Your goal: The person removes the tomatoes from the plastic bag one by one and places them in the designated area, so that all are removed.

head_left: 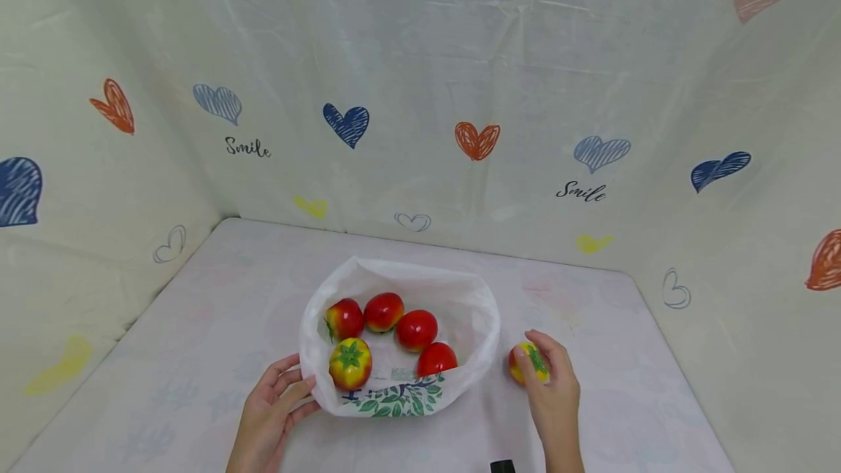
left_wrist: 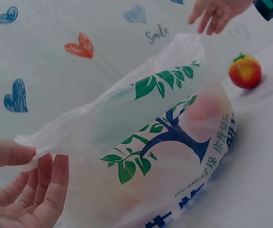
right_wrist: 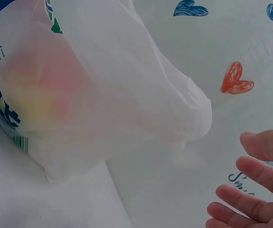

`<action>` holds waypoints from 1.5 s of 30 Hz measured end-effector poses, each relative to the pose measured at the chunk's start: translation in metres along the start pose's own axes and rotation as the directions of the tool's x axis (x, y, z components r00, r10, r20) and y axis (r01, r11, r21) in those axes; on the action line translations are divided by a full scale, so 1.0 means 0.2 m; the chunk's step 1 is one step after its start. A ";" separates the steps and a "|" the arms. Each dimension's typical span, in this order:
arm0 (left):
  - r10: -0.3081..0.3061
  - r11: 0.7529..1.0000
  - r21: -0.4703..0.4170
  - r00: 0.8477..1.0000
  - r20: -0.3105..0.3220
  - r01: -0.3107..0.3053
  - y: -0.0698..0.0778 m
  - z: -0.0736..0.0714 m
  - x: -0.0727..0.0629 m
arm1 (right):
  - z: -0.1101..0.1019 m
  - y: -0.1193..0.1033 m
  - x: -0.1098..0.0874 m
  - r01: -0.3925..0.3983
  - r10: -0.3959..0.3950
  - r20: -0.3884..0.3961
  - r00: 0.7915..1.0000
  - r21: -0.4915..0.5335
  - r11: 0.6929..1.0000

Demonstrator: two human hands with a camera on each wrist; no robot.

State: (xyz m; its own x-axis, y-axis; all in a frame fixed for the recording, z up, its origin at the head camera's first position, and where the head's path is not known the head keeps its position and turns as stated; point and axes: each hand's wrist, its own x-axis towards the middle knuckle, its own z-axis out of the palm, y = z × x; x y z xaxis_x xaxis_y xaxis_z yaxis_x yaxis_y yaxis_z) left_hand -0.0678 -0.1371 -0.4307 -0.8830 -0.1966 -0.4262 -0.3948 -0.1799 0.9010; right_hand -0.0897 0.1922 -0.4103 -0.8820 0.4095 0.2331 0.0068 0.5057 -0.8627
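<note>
A white plastic bag point(head_left: 482, 356) with a green leaf print stands wide open on the table, its rim folded outward. Several red and yellow tomatoes point(head_left: 417, 331) lie inside. My left hand point(head_left: 268, 406) pinches the bag's left rim between thumb and fingers, as the left wrist view shows. To the right of the bag, one more tomato point(left_wrist: 245, 71) sits on the table with its green stem end up. My right hand point(head_left: 555, 389) is above this tomato; the left wrist view shows a gap between them. In the right wrist view its fingers point(right_wrist: 258, 202) are spread and hold nothing.
The table point(head_left: 217, 298) has a pale cover, and its back edge meets a hanging white cloth point(head_left: 407, 166) printed with hearts. More cloth hangs at both sides. A small black object point(head_left: 502, 466) shows at the bottom edge beside the right forearm.
</note>
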 end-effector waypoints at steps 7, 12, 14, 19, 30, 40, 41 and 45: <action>0.004 1.000 -0.012 1.000 0.006 -0.004 0.00 0.00 0.00 | 0.02 -0.04 -0.02 0.049 -0.049 0.004 0.999 -0.011 0.999; 0.003 1.000 -0.018 1.000 0.007 -0.003 0.00 0.00 0.00 | 0.04 -0.07 -0.03 0.088 -0.087 0.021 0.996 -0.037 0.995; 0.003 1.000 -0.018 1.000 0.008 -0.003 0.00 -0.01 0.00 | 0.05 -0.08 -0.04 0.100 -0.099 0.026 0.995 -0.042 0.994; 0.003 1.000 -0.021 1.000 0.009 -0.003 0.01 -0.01 -0.01 | 0.07 -0.11 -0.06 0.129 -0.127 0.046 0.991 -0.047 0.990; 0.014 1.000 -0.024 1.000 0.015 -0.013 0.01 -0.01 -0.01 | 0.14 -0.16 -0.09 0.211 -0.211 0.122 0.970 0.007 0.977; 0.014 1.000 -0.026 1.000 0.015 -0.014 0.01 -0.01 -0.01 | 0.18 -0.22 -0.11 0.226 -0.215 0.182 0.959 -0.038 0.973; 0.013 1.000 -0.028 1.000 0.015 -0.013 0.01 -0.01 -0.01 | 0.18 -0.22 -0.11 0.232 -0.222 0.182 0.958 -0.036 0.972; 0.007 1.000 -0.027 1.000 0.013 -0.006 0.01 -0.01 -0.01 | 0.19 -0.23 -0.12 0.277 -0.269 0.187 0.945 -0.017 0.961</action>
State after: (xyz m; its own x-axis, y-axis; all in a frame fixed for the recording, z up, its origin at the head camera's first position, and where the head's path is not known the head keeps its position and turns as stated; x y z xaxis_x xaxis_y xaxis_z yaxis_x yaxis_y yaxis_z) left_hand -0.0669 -0.1385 -0.4278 -0.8888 -0.1856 -0.4190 -0.3820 -0.2050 0.9011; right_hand -0.0870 0.1303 -0.3941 -0.9232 0.1088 0.3685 -0.2299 0.6120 -0.7567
